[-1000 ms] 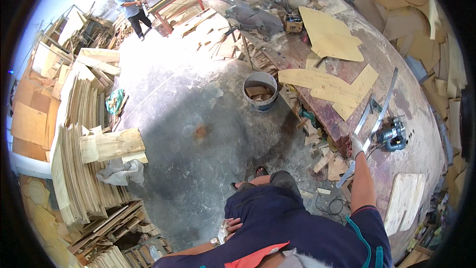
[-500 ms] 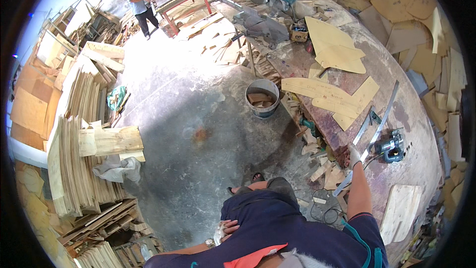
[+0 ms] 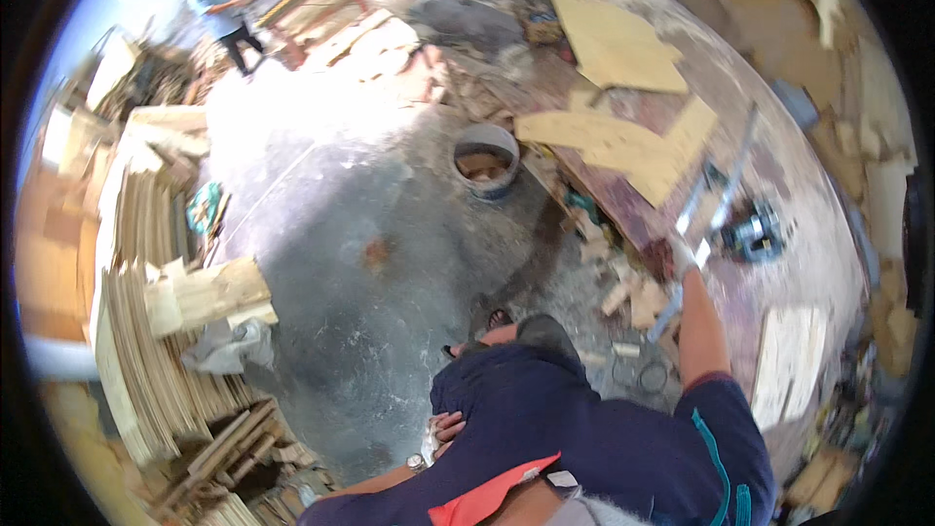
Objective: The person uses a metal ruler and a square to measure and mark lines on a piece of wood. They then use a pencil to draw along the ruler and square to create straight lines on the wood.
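My right hand [image 3: 685, 255], in a pale glove, rests at the near edge of the workbench [image 3: 623, 185]. It lies beside a long metal straightedge [image 3: 735, 170]; blur hides its fingers and whether it grips anything. A dark router [image 3: 753, 234] stands on the bench just right of this hand. My left hand [image 3: 445, 432] lies against my hip, its bare fingertips flat on the dark clothing and white glove fabric around the palm. A watch is on that wrist. Flat yellowish cut panels [image 3: 623, 141] lie farther along the bench.
A bucket [image 3: 484, 164] with wood offcuts stands on the floor by the bench. Scrap wood [image 3: 638, 297] and a cable [image 3: 640, 370] lie below the bench edge. Stacked boards [image 3: 146, 351] line the left. Another person [image 3: 224, 15] stands by a red-framed table at the far left.
The view has shifted and blurred, so the bench and far room sit higher and more to the left. My right hand stays by the straightedge, my left at my hip.
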The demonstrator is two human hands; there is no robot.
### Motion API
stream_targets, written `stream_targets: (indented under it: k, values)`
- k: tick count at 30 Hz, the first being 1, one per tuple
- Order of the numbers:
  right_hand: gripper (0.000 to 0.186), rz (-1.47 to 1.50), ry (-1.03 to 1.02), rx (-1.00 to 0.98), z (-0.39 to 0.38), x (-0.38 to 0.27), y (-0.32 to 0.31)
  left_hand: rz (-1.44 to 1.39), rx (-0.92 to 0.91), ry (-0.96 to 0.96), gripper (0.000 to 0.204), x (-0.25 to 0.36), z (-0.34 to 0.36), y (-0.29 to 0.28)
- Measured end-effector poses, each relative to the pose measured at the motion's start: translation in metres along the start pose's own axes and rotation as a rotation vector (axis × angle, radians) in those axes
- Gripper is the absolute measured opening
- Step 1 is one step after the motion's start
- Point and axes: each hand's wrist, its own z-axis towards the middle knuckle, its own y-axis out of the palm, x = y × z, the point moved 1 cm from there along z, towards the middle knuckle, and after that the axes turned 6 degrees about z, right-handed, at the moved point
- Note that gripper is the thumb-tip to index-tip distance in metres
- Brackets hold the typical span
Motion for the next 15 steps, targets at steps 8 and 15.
stream_targets:
  k: [8, 15]
  values:
    - [0.049, -0.161, 0.17, -0.009, -0.038, -0.016, 0.026, 0.429, 0.259, 0.296, 0.04, 0.042, 0.032, -0.002]
    - [0.047, -0.155, 0.251, 0.022, -0.049, -0.023, 0.03, 0.41, 0.38, 0.418, 0.039, 0.024, 0.03, 0.004]
